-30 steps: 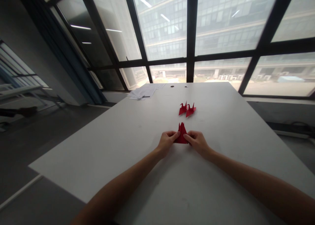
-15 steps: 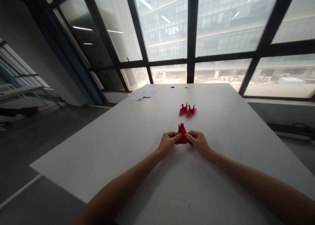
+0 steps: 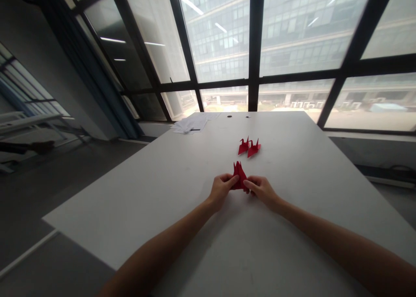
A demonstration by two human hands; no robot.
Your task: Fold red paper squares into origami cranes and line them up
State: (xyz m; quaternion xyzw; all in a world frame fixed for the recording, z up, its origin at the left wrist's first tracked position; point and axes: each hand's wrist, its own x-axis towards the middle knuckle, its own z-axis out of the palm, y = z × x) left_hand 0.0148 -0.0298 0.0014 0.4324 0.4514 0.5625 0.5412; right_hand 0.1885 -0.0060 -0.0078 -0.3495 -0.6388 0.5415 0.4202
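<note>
Between my two hands is a piece of folded red origami paper (image 3: pixel 239 181), with narrow points sticking up at its far end. My left hand (image 3: pixel 222 188) pinches its left side, thumb on top and the other fingers beneath. At the lower right corner my right hand (image 3: pixel 261 190) grips it between thumb and fingers. Just beyond stand two red paper cranes side by side, a left crane (image 3: pixel 243 147) and a right crane (image 3: pixel 254 149), close together or touching. The fingers under the paper are mostly hidden.
The white table (image 3: pixel 182 175) stretches away toward large windows. Loose white papers (image 3: pixel 190 123) with a dark pen-like item lie at its far left. A dark round spot (image 3: pixel 229 116) marks the far edge. A blue curtain (image 3: pixel 87 72) hangs at the left.
The folded red paper has tilted, its points leaning slightly left and its right side opening out a little. My right hand has shifted slightly down along its right edge.
</note>
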